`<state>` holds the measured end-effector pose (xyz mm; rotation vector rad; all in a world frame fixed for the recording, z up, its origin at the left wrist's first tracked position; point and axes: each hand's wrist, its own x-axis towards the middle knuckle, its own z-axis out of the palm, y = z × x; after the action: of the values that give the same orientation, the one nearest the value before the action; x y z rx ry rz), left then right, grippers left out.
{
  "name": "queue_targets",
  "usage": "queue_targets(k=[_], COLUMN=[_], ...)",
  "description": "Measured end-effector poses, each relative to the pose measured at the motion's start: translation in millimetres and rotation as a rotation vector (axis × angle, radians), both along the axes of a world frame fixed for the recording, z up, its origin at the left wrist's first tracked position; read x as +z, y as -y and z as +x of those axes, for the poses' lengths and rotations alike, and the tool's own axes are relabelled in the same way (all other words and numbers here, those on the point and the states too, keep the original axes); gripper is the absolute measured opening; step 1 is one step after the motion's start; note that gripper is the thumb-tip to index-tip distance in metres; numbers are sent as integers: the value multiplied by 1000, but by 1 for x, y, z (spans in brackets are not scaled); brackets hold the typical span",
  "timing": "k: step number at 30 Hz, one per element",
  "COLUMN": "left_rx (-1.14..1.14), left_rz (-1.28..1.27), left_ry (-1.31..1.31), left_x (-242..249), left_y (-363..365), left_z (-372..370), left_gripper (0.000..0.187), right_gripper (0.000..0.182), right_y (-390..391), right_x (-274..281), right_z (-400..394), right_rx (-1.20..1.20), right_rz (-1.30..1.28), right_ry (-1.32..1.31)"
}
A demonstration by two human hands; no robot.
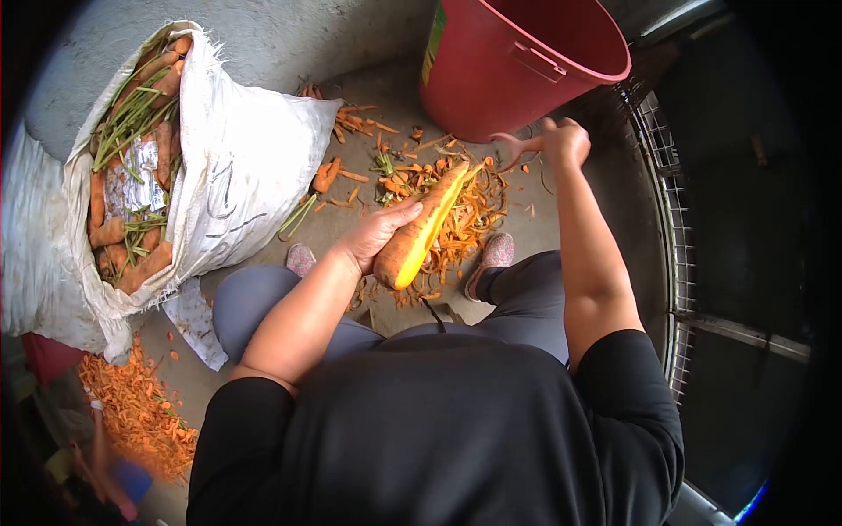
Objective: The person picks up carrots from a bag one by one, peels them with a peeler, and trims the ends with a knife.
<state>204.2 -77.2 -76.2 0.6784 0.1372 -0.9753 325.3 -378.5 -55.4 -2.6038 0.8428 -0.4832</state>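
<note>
the carrot (421,230) at frame centre is gripped by the left hand (379,232); the right hand (561,140), upper right, seems closed on a peeler (517,145). strokes are best kept long, directed away over the peel pile (465,223).

From my remote seat I see a loose black short-sleeved cotton top (438,430) filling the lower view, its sleeves ending above the elbows. Below it are grey-blue stretch trousers (254,307), darker on the other leg. Pink speckled fabric shoes (494,254) with pale soles cover the feet. Both forearms are bare.
</note>
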Motion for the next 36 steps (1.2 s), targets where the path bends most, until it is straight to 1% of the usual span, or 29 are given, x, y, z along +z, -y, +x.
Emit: queue_targets(k=[2,3,4,5,6,8,9,10,12,13,14,15,16,17,18,19,20,21,22,24,26,27,29,30,31,32,33,34,36], left_rx=[22,4,-10,-24,-41,-11,6,19,-5,-16,105,47,-11,-58,-45,-34,-16,9,11,26,15,-9,-26,0,27,54,-57,-70,31], left_rz=[3,-5,-46,-86,-124,-71,-45,-98,-317,-323,-30,-35,-38,-64,-71,-81,-90,-62,-29,28,-34,-87,-156,-139,-123,-107,-162,-283,-159], left_ry=[-9,-68,-119,-168,-216,-224,-227,-248,-339,-250,-136,-73,-14,-47,-47,-43,-24,-14,-8,-14,-88,-129,-168,-174,-180,-185,-79,-149,-175], left_x=[1,-3,-7,-11,-13,-4,2,7,-11,0,7,5,1,-7,-9,-10,-9,5,4,-4,-6,-8,-15,-13,-10,-8,-9,-8,-9], left_y=[2,3,5,6,6,10,11,10,15,12,10,5,0,0,0,1,2,5,3,2,4,3,6,9,12,14,8,7,12], left_z=[0,0,1,2,3,4,3,-1,-1,0,0,-1,-4,-2,-5,-7,-3,-3,-1,-1,2,4,5,4,3,2,2,-2,0], left_gripper=[39,39,38,37,36,34,33,32,32,33,34,35,36,38,38,38,38,38,38,38,39,39,41,40,39,38,36,32,31], right_gripper=[34,38,39,37,34,32,29,26,22,20,18,18,18,18,19,21,24,26,31,40,38,37,37,38,37,41,37,33,31], right_y=[12,-4,-32,-54,-88,-127,-142,-149,-148,-146,-136,-118,-108,-95,-78,-61,-34,-8,15,21,-9,-37,-84,-104,-119,-134,-144,-150,-143], right_x=[2,8,23,28,47,54,55,55,48,41,27,9,24,25,18,24,18,9,-3,2,8,22,36,41,39,44,48,52,36], right_z=[2,-4,-19,-32,-56,-93,-108,-115,-107,-99,-88,-69,-57,-43,-27,-19,-5,4,8,5,-11,-25,-56,-72,-88,-101,-109,-108,-95], right_rx=[-13,84,212,331,445,719,791,862,782,741,686,595,513,445,352,252,157,67,-17,-20,155,210,385,509,646,788,869,877,771], right_rz=[159,413,720,885,904,593,564,535,465,431,444,673,469,384,321,220,-34,-56,-12,197,795,947,986,892,688,510,403,281,333], right_ry=[20,172,241,206,138,-12,-32,-52,-120,-152,-116,-50,-111,-99,-72,-64,-147,-186,-112,-68,199,181,33,-94,-185,-206,-193,-172,-168])
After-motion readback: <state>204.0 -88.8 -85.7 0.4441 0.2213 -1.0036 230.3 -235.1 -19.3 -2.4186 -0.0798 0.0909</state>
